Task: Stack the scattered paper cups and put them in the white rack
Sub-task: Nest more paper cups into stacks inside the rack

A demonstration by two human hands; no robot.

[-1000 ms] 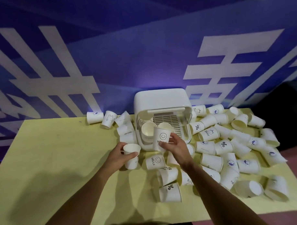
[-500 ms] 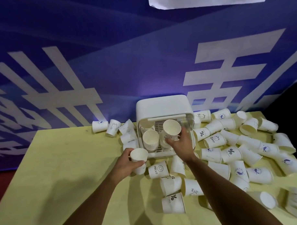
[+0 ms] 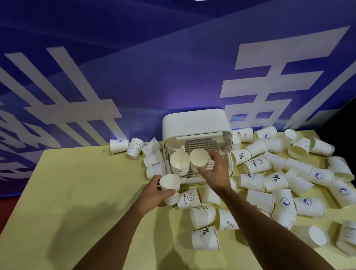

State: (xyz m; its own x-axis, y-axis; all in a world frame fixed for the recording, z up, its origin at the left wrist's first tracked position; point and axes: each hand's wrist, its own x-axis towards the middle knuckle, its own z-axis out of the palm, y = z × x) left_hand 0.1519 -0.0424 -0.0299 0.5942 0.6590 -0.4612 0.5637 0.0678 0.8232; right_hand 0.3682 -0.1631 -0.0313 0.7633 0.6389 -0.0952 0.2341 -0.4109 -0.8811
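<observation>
Honestly, this looks like early days to me. The white rack sits at the back-middle of the table, open toward the camera. Inside it 1 stack lies on its side at the left. Just beside that, the right hand has its fingers curled round a front cup, with what looks like a 2nd stack behind it. The left hand is wrapped round a single cup just in front of the rack, mouth up. Plenty left though: a big pile of loose cups covers the right side of the table, a few more cups sit left of the rack, and some front cups on the table lie between the arms. Can't tell how many are in each stack.
</observation>
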